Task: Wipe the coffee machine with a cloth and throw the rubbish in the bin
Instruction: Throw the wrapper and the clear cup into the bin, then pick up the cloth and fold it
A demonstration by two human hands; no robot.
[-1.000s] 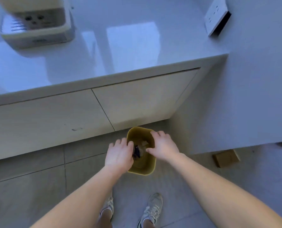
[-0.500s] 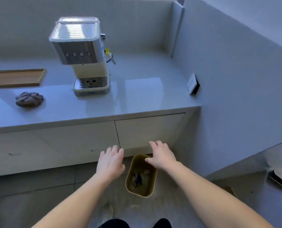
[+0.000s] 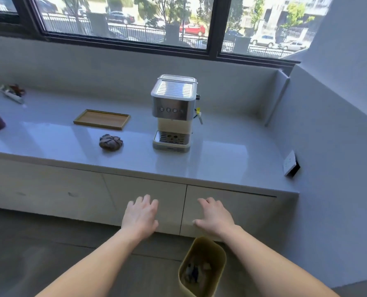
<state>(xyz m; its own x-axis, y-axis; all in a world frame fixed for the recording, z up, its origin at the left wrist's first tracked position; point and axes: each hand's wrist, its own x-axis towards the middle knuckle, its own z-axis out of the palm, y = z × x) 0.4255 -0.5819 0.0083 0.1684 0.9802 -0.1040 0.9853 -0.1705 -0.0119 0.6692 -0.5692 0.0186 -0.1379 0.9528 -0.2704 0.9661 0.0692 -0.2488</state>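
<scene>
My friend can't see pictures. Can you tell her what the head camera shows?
Two empty, open hands, left hand and right hand, reach out above a yellow bin with rubbish inside. Beyond them, a coffee machine, crumpled cloth and wooden tray sit on a grey counter under a window.

One head-worn wide-angle view, looking forward and down from standing height. The counter (image 3: 221, 168) runs across mid-frame, a window (image 3: 122, 18) at 12 o'clock, the bin (image 3: 219, 254) close below at 6 o'clock. Both forearms reach in from the bottom edge.
</scene>
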